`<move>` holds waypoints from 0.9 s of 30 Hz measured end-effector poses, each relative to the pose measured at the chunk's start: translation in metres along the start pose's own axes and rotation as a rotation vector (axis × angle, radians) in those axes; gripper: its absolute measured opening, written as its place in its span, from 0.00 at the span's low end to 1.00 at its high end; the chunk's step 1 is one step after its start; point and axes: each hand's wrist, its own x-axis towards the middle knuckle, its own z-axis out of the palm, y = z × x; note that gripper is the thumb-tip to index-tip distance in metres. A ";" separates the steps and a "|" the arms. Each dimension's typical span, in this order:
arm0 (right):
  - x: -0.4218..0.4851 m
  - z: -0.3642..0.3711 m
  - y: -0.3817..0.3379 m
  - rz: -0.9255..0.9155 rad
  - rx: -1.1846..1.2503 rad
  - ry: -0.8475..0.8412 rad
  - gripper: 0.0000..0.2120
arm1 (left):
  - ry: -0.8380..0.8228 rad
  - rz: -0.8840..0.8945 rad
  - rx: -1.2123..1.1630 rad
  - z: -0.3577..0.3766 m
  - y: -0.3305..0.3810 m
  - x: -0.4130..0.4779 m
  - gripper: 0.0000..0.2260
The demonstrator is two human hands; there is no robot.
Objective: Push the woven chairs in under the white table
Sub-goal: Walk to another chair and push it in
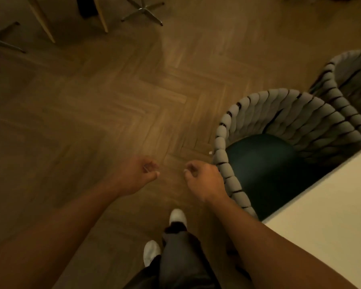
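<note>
A person's left grip [138, 174] and right grip [204, 181], loosely curled and empty, hover by the woven chair [269, 110], its seat partly under the white worktop [321, 215], seemingly ready to push.

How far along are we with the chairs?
Done, partly: the near woven chair has the front of its green seat under the white table, with most of the seat showing. In hand: nothing; the right hand hangs loosely curled beside that chair, the left hand over the floor. Left: perhaps push this chair further, then check the far woven chair, cut off by the frame edge.
</note>
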 end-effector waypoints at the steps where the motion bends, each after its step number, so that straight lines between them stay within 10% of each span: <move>1: 0.014 -0.006 -0.002 0.016 0.018 0.050 0.11 | -0.020 0.014 0.010 -0.005 0.001 0.018 0.09; 14: 0.203 -0.108 0.030 0.481 0.154 0.572 0.12 | -0.254 0.212 0.158 -0.063 0.071 0.284 0.05; 27: 0.275 -0.134 0.063 0.931 0.372 0.480 0.39 | -0.589 0.426 0.206 -0.046 0.172 0.455 0.10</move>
